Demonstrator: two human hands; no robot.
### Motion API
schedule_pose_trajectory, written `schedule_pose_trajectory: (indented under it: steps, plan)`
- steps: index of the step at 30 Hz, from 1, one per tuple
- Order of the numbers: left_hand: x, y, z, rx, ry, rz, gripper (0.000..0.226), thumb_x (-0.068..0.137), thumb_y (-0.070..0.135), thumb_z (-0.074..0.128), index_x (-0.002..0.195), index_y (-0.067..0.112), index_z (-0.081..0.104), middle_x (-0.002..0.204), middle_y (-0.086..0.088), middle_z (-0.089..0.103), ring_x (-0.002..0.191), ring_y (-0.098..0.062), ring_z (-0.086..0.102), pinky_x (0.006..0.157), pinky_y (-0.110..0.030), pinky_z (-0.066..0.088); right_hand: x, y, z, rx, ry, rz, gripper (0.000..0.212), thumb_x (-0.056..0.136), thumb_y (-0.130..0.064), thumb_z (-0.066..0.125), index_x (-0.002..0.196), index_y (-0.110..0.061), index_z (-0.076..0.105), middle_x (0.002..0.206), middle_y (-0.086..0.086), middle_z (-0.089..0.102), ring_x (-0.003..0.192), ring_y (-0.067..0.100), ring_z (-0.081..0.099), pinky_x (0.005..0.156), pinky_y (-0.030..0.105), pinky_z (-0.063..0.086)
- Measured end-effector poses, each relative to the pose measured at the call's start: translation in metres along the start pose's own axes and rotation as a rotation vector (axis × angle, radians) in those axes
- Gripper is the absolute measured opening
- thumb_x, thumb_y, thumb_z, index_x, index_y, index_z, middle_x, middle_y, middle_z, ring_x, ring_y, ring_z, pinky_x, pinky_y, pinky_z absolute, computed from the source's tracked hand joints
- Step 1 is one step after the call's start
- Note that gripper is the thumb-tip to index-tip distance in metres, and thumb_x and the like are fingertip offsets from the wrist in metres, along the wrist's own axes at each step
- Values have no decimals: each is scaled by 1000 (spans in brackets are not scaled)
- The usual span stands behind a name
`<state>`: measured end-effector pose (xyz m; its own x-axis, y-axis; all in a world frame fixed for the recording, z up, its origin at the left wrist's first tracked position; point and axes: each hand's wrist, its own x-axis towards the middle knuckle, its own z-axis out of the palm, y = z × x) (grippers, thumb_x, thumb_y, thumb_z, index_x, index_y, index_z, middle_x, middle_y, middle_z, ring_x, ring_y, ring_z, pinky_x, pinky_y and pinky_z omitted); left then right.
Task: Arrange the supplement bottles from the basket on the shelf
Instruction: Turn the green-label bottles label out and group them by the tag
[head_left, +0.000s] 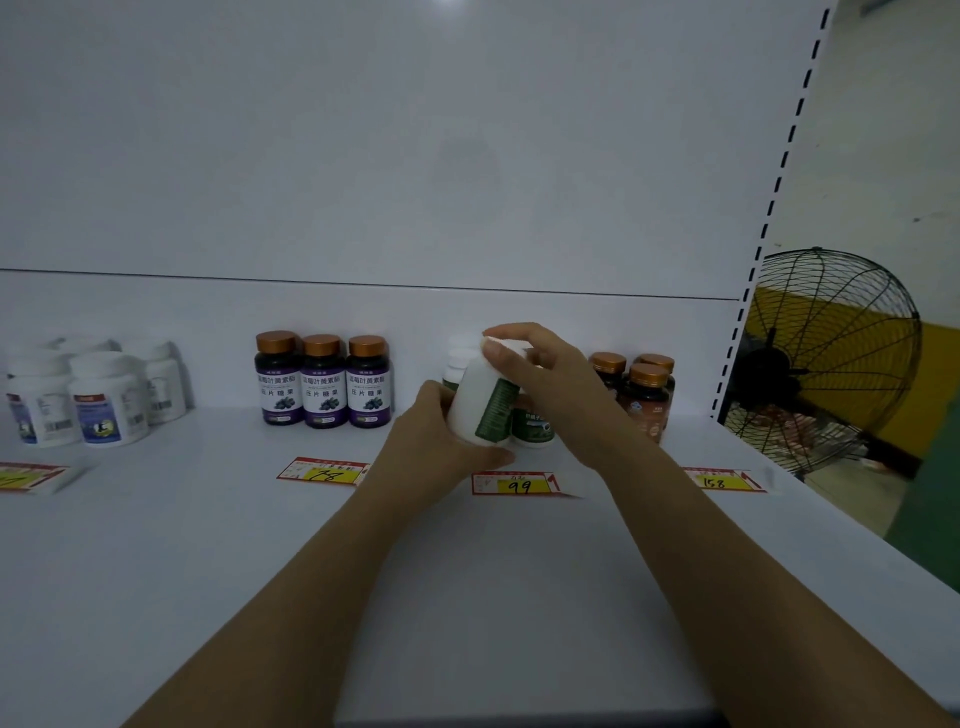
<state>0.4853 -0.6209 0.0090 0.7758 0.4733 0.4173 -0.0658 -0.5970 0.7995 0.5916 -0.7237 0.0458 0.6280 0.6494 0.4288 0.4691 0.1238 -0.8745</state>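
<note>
**White bottle held in both hands at the shelf**

The white bottle (475, 400), with a green label down its side, was tilted with its cap leaning right, over the middle of the shelf (208, 545). The left hand (441, 436) wrapped its lower body, with the thumb curled under the base, so I could not tell whether it touched the shelf. The right hand (550, 374) came over the top, its fingers curled round the cap.

Just behind it stood the green bottles (532, 426), white-capped and partly hidden by the hands. In front, on the shelf, lay a red-and-yellow tag marked 99 (514, 484).

To the left, three purple bottles (323, 382) with copper caps stood upright in a tight row against the back panel (415, 156), behind a tag marked 78 (322, 472). Further left, a cluster of white jars (104, 400) stood behind another tag (26, 477) whose number I could not read.

To the right, brown bottles (644, 395) with copper caps were grouped behind the right wrist, near a tag marked 158 (719, 480). Beyond the shelf's end stood a black wire fan (821, 358).
</note>
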Motion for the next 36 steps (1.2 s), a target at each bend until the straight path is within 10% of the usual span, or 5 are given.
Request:
schedule_pose_trajectory:
  steps: [22,36]
  plan:
    - [1,6,0,-100,-114,2,42,75,28,77,107,29,50,94,19,59,85,5,57,66,-8,45,0,5,-14,281,-148,89,34,97,-23,50,131,-19,51,130,9,57,119,25,56,102,44,46]
    - [2,5,1,-132,-175,-34,38,77,26,75,104,29,48,97,14,61,86,0,59,67,-8,46,-1,9,-14,179,-92,165,35,93,-31,56,115,-5,63,106,12,70,98,25,68,88,35,55]
